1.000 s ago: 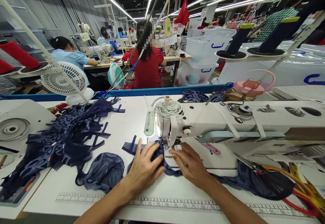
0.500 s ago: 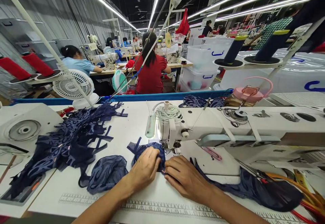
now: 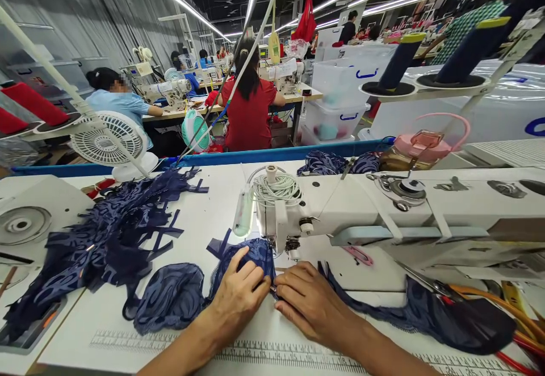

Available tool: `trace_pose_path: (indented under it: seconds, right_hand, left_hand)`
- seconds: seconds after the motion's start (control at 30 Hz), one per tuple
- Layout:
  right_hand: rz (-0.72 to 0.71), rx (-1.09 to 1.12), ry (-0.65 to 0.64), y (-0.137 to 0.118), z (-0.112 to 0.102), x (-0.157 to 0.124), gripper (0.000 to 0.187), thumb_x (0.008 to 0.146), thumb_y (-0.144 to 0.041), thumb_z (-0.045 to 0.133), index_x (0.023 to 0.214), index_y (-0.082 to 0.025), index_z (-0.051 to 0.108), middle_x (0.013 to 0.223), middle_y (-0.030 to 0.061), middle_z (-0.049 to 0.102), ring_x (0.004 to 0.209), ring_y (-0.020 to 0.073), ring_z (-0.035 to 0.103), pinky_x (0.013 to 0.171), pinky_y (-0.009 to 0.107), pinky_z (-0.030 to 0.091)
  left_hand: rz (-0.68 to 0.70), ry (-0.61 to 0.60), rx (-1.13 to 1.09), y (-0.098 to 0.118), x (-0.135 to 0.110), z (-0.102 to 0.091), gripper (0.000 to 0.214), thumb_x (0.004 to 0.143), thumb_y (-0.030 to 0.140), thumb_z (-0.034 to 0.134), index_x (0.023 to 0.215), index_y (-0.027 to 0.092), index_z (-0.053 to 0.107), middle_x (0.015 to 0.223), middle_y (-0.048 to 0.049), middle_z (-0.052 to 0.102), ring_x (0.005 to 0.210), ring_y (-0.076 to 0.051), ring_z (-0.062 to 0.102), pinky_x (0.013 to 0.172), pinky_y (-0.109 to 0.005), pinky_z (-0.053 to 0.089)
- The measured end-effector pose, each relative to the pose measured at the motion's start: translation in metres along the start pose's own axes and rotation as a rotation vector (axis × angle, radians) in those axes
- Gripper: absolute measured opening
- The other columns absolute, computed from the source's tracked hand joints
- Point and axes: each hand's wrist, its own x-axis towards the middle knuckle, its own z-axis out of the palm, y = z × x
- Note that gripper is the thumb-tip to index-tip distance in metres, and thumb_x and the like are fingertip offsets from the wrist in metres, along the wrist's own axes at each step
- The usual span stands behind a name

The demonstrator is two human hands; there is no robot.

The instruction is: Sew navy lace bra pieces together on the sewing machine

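Observation:
A navy patterned bra cup (image 3: 255,249) lies under the needle area of a white sewing machine (image 3: 279,217). Over its near side rests my left hand (image 3: 240,291), index finger lifted while thumb and other fingers pinch the cup's edge. Close beside it, my right hand (image 3: 317,302) has its fingers closed on the same edge; the fingertips partly hide the fabric there. Another navy cup (image 3: 170,296) lies flat to the left, seemingly joined to this piece. Right of my right hand, a navy strip widens into a further cup (image 3: 460,316).
A heap of navy pieces (image 3: 106,234) covers the table's left. Scissors (image 3: 421,278) lie on the right-hand fabric, near orange and red cords. A ruler tape (image 3: 289,356) runs along the front edge. Thread cones (image 3: 400,63), a fan (image 3: 108,140) and seated co-workers are beyond.
My left hand has slid slightly toward me along the cup, its index finger now raised and more of the cup uncovered. My right hand stays nearly in place. The camera view has shifted a little.

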Motion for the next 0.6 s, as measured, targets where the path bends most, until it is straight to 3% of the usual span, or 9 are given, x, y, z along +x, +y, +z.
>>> trace_pose_path:
  seconds: [0.23, 0.47, 0.6]
  right_hand:
    - [0.006, -0.024, 0.019, 0.004, 0.005, -0.002, 0.013, 0.096, -0.025, 0.052, 0.096, -0.018, 0.062, 0.092, 0.0041, 0.066, 0.087, 0.0159, 0.057, 0.086, 0.035, 0.038]
    - [0.030, -0.032, 0.098, 0.006, 0.007, -0.001, 0.013, 0.095, -0.022, 0.051, 0.099, -0.018, 0.062, 0.095, 0.0043, 0.068, 0.090, 0.0164, 0.059, 0.086, 0.034, 0.039]
    - [0.034, -0.063, 0.101, 0.005, 0.005, -0.001, 0.014, 0.094, -0.022, 0.052, 0.102, -0.018, 0.063, 0.095, 0.0051, 0.069, 0.091, 0.0171, 0.061, 0.089, 0.036, 0.040]
  left_hand:
    - [-0.059, 0.024, -0.127, 0.002, -0.004, 0.009, 0.024, 0.095, 0.010, 0.041, 0.101, 0.016, 0.063, 0.092, -0.0042, 0.064, 0.102, -0.018, 0.058, 0.117, -0.056, 0.018]
    - [-0.171, -0.039, -0.153, -0.008, 0.005, 0.013, 0.029, 0.090, 0.004, 0.041, 0.101, 0.019, 0.064, 0.083, -0.0008, 0.063, 0.080, -0.015, 0.055, 0.112, -0.060, 0.021]
    - [-0.152, -0.022, -0.086, -0.003, 0.006, 0.013, 0.029, 0.090, 0.004, 0.041, 0.100, 0.017, 0.065, 0.080, -0.0014, 0.062, 0.076, -0.015, 0.053, 0.110, -0.061, 0.023]
